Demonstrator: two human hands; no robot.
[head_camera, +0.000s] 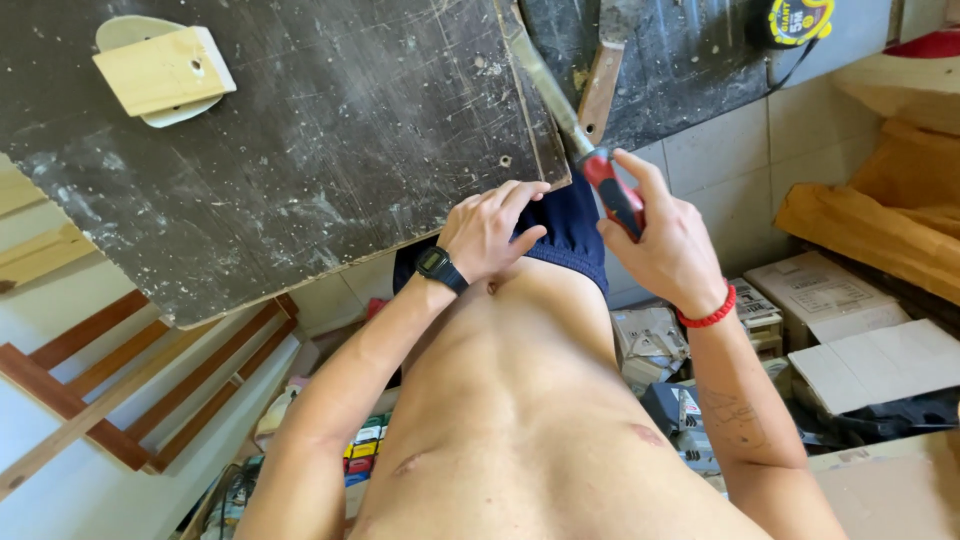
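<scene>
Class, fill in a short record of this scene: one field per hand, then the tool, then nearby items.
Left hand: wears a black wristwatch; rests on dark blue shorts
Right hand: red bracelet; grips red-and-black-handled metal chisel
Chisel blade: runs along the edge of the scratched dark board
Nearby: pale wooden block on the board; yellow tape measure

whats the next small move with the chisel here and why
Probably move the left hand onto the dark board to steady it. Only the right hand grips the red-handled chisel, whose blade lies along the board's edge, while the left hand sits at the dark shorts.
</scene>
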